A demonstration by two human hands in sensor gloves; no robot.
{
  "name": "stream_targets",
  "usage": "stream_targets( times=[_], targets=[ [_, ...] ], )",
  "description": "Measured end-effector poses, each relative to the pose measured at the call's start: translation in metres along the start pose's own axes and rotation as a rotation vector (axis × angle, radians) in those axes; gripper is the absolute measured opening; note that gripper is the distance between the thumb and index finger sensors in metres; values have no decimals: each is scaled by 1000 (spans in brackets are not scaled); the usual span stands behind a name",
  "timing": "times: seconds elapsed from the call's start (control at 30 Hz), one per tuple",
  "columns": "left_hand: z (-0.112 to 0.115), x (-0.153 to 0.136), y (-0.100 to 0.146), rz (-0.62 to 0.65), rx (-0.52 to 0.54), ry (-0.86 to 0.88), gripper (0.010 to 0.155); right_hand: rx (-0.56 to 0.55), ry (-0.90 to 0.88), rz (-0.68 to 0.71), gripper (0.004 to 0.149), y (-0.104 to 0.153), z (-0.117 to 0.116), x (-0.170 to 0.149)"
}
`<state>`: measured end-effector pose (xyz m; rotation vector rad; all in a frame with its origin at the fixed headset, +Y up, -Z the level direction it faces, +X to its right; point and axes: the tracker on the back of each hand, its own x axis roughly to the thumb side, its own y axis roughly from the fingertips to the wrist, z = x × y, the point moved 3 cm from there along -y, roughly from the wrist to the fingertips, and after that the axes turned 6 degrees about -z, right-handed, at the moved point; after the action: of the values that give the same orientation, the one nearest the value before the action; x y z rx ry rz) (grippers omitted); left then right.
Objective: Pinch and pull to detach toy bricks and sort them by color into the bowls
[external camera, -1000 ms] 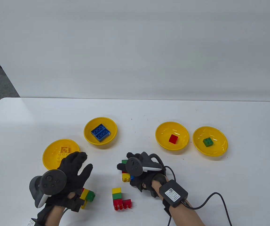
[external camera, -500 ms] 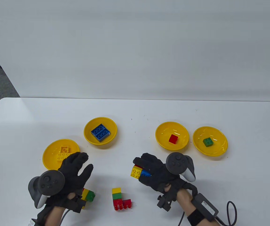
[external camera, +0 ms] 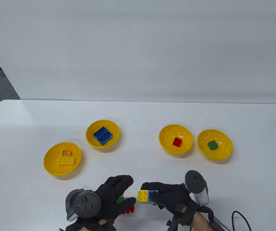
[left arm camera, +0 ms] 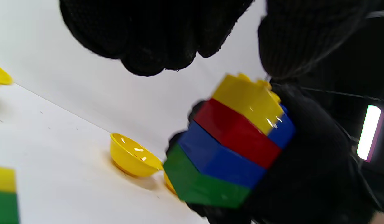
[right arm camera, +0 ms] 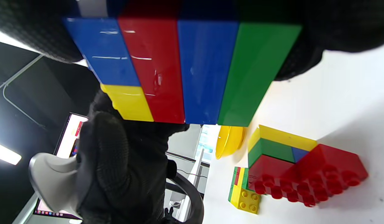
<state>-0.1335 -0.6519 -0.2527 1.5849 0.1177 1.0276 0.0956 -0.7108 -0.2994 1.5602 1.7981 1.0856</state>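
Note:
My right hand (external camera: 152, 192) grips a brick stack (external camera: 144, 196) near the table's front edge, with a yellow brick and a blue brick facing up. In the right wrist view the brick stack (right arm camera: 182, 68) shows blue and yellow, red, blue and green layers. My left hand (external camera: 126, 190) hangs just left of it with fingers spread and holds nothing. A red, green and yellow cluster (external camera: 127, 208) lies partly hidden under the left hand. The red, green and yellow cluster (right arm camera: 291, 165) lies beside a smaller cluster (right arm camera: 244, 194) on the table.
Four yellow bowls stand behind the hands. The bowl at far left (external camera: 49, 166) holds yellow bricks and the bowl beside it (external camera: 90, 140) blue ones. On the right, one bowl (external camera: 164, 145) holds a red brick and another (external camera: 227, 150) a green one. A cable (external camera: 243, 216) trails at the right.
My right hand turned and drew the brick stack back toward the front edge. My left hand moved right from the yellow-brick bowl, over the loose clusters, up to the stack.

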Motion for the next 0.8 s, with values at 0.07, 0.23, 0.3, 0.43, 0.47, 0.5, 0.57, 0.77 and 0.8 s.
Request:
stream_targets(
  times=[0.07, 0.23, 0.3, 0.43, 0.47, 0.5, 0.57, 0.77, 0.8],
  targets=[
    [10, 6, -2, 20, -28, -44, 77, 13, 17, 0, 73, 0, -3, 2],
    [21, 6, -5, 33, -44, -76, 74, 2, 72, -4, 72, 1, -6, 4],
    [20, 7, -5, 45, -35, -80, 71, -12, 68, -13, 72, 1, -5, 5],
    [20, 9, -4, 67, -14, -103, 67, -40, 93, -12, 72, 3, -6, 9],
    [18, 9, -5, 78, -23, -98, 65, -33, 99, -11, 72, 3, -7, 9],
    [16, 10, -5, 90, -23, -92, 65, -26, 96, -10, 71, 4, -8, 9],
    [13, 9, -7, 106, -39, -42, 66, -10, 56, 3, 71, 4, -11, 8],
    [10, -3, -12, 126, -98, 156, 64, 20, 11, 20, 69, 2, -15, 8],
    [10, -6, -13, 117, -107, 184, 65, 21, -11, 17, 70, 1, -16, 7]
  ],
)
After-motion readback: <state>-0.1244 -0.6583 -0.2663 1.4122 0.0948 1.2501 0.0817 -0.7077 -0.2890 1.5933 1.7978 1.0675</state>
